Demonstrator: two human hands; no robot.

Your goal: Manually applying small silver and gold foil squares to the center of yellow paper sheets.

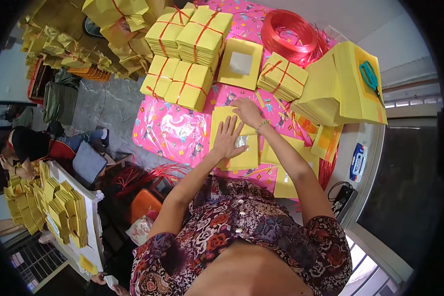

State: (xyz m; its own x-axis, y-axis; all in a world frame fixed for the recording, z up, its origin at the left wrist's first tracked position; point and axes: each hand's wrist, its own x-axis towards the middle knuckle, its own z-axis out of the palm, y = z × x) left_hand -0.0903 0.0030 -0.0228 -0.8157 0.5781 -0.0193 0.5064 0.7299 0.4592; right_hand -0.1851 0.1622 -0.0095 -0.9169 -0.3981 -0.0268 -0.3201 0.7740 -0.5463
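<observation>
In front of me on the pink table lies a yellow paper envelope with a small shiny window (249, 157), seemingly part of a low pile. My left hand (227, 141) rests flat on it, fingers stretched out and slightly spread beside the window. At the far edge of the same envelope is my right hand (248, 112), its fingers extended and a little bent, touching the paper. Neither hand grips anything that shows. Loose yellow envelopes (285, 183) lie near my right forearm, partly covered by it.
Tied yellow bundles (204, 37) stand at the back, near a windowed yellow stack (254, 54). Red ribbon coil (288, 37) sits behind. Teal scissors (368, 76) lie on a tall yellow stack at right. A person (34, 148) sits at left by another table.
</observation>
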